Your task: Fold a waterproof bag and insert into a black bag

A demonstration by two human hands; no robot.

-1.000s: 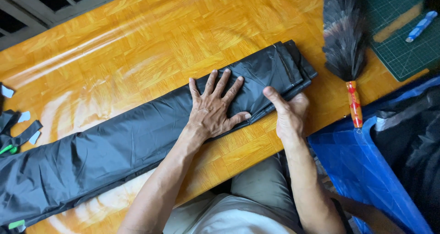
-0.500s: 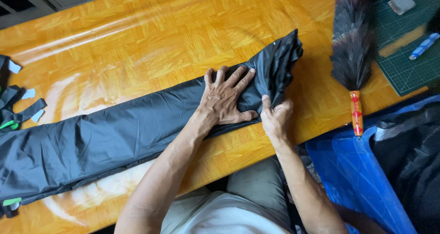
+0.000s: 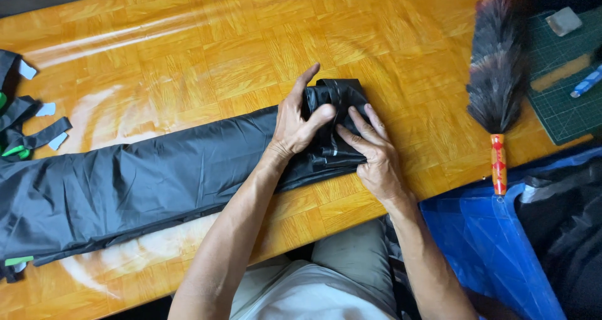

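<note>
Where the orange wooden table (image 3: 188,50) meets the left edge, black straps with grey and green tabs (image 3: 28,128). Next, a long strip of dark grey fabric (image 3: 144,182), laid flat from the lower left corner up toward the table's middle, its right end folded over into a thick bunch. On that bunch, the left hand (image 3: 300,122), fingers bent and thumb pressed down, gripping the folded end. Just beside and touching, the right hand (image 3: 371,154), fingers spread flat on the same fold, pinning rather than clasping. Farther right, a feather duster (image 3: 496,69) with a red and orange handle, well apart from the fabric. Beyond, a green cutting mat (image 3: 564,88) at the right edge. Below, a blue bag (image 3: 489,251) off the table.
</note>
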